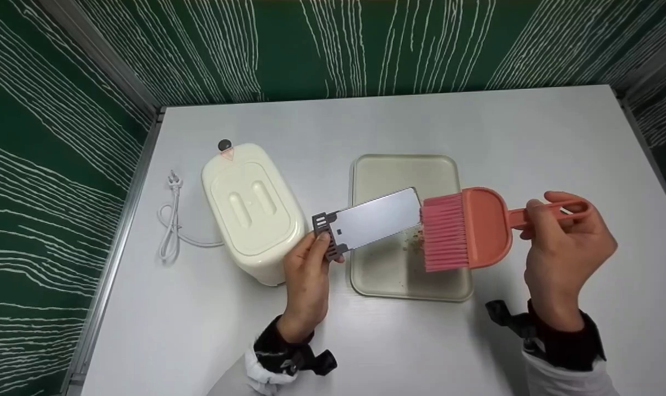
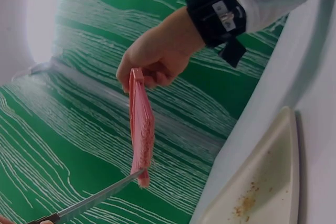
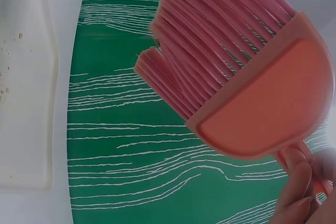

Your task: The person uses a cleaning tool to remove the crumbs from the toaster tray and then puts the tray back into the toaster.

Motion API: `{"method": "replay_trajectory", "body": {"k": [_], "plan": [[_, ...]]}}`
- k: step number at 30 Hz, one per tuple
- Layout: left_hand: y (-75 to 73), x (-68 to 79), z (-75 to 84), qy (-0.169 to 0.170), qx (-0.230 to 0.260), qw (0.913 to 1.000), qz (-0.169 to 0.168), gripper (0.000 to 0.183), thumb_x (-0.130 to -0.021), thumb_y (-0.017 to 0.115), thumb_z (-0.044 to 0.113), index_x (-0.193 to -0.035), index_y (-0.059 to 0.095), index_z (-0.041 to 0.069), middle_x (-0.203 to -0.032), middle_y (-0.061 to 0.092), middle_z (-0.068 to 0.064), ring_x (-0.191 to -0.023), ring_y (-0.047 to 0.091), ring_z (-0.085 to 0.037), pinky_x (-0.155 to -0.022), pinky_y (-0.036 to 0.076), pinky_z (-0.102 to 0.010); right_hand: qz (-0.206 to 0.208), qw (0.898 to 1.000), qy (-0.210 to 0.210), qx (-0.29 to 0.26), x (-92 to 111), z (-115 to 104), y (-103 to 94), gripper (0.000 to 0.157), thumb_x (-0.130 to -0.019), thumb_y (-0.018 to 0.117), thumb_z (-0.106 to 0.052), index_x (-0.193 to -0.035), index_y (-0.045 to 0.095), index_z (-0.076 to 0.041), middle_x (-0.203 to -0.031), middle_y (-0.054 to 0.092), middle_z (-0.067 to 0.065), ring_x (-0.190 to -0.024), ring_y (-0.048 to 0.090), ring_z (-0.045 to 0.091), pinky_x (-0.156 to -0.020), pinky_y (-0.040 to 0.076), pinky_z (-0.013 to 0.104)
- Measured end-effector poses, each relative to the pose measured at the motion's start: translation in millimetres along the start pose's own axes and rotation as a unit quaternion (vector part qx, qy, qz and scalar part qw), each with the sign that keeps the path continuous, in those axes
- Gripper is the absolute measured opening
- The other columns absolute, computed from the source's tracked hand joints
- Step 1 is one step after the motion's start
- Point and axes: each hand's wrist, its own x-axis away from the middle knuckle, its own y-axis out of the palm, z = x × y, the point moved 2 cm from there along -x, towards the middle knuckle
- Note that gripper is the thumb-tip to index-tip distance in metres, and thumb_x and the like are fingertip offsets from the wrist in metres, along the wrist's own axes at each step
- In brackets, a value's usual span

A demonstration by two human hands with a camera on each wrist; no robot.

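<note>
My left hand [image 1: 306, 280] pinches the dark slotted end of a flat metal crumb tray [image 1: 380, 217], which slants up to the right above a beige rectangular tray [image 1: 402, 170]. My right hand [image 1: 569, 247] grips the handle of an orange brush [image 1: 487, 228] with pink bristles. In the left wrist view the bristles [image 2: 142, 145] meet the far edge of the crumb tray. Several bristles are pushed apart in the right wrist view. Brown crumbs [image 2: 247, 203] lie on the beige tray below, partly hidden by the brush in the head view.
A cream toaster [image 1: 253, 209] with a lid over its top stands left of the beige tray, close to my left hand. Its white cord and plug [image 1: 172, 220] lie coiled at the left of the white table [image 1: 311, 132]. Green white-streaked panels [image 1: 289, 49] border the table.
</note>
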Motion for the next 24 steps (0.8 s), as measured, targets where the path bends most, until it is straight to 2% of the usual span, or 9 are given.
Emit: {"method": "replay_trajectory", "body": {"k": [3, 9, 13, 16, 19, 24], "plan": [[0.1, 0.2, -1.4, 0.007, 0.0, 1.0, -0.002, 0.027, -0.105, 0.051, 0.001, -0.117, 0.064, -0.02, -0.098, 0.068, -0.015, -0.08, 0.06, -0.02, -0.071, 0.054, -0.028, -0.001, 1.0, -0.012, -0.021, -0.6, 0.9, -2.1, 0.009, -0.08, 0.062, 0.02, -0.087, 0.066, 0.017, -0.058, 0.064, 0.019, -0.046, 0.059, 0.022, -0.046, 0.05, 0.022], [0.2, 0.4, -3.4, 0.013, 0.006, 0.9999, -0.006, 0.027, -0.104, 0.052, 0.0, -0.116, 0.065, -0.021, -0.097, 0.068, -0.015, -0.077, 0.06, -0.02, -0.071, 0.055, -0.028, 0.008, 0.998, -0.067, 0.005, -3.8, 3.2, -8.9, 0.009, -0.081, 0.064, 0.018, -0.089, 0.068, 0.017, -0.062, 0.065, 0.017, -0.048, 0.063, 0.018, -0.048, 0.051, 0.021], [0.5, 0.6, -3.5, 0.009, 0.003, 0.9999, -0.011, 0.027, -0.104, 0.052, 0.0, -0.116, 0.065, -0.02, -0.096, 0.067, -0.014, -0.077, 0.06, -0.02, -0.071, 0.055, -0.028, 0.028, 0.997, -0.06, -0.027, -3.2, 3.2, -9.7, 0.009, -0.081, 0.066, 0.018, -0.09, 0.067, 0.016, -0.063, 0.062, 0.019, -0.047, 0.062, 0.02, -0.049, 0.052, 0.022], [1.0, 1.1, -4.8, 0.001, -0.008, 0.9998, -0.017, 0.027, -0.104, 0.051, 0.001, -0.116, 0.065, -0.019, -0.096, 0.067, -0.014, -0.078, 0.06, -0.02, -0.071, 0.055, -0.028, 0.026, 0.997, -0.053, -0.057, 0.8, 4.1, -7.5, 0.01, -0.082, 0.067, 0.018, -0.092, 0.066, 0.016, -0.064, 0.062, 0.02, -0.047, 0.061, 0.021, -0.05, 0.051, 0.023], [1.5, 1.7, -6.6, -0.012, -0.017, 0.9995, -0.023, 0.028, -0.105, 0.051, 0.001, -0.117, 0.066, -0.019, -0.097, 0.069, -0.015, -0.078, 0.061, -0.02, -0.07, 0.055, -0.028, -0.006, 0.996, -0.053, -0.065, 7.7, 8.1, -3.9, 0.012, -0.084, 0.069, 0.017, -0.095, 0.066, 0.016, -0.067, 0.065, 0.021, -0.048, 0.06, 0.021, -0.05, 0.049, 0.024], [3.6, 2.4, -6.0, -0.033, -0.025, 0.9985, -0.035, 0.029, -0.105, 0.052, 0.002, -0.12, 0.065, -0.019, -0.101, 0.07, -0.017, -0.082, 0.064, -0.02, -0.071, 0.056, -0.028, -0.083, 0.994, -0.039, -0.06, 22.8, 13.8, 3.5, 0.015, -0.086, 0.071, 0.017, -0.099, 0.064, 0.019, -0.07, 0.069, 0.02, -0.05, 0.062, 0.021, -0.052, 0.05, 0.023]]}}
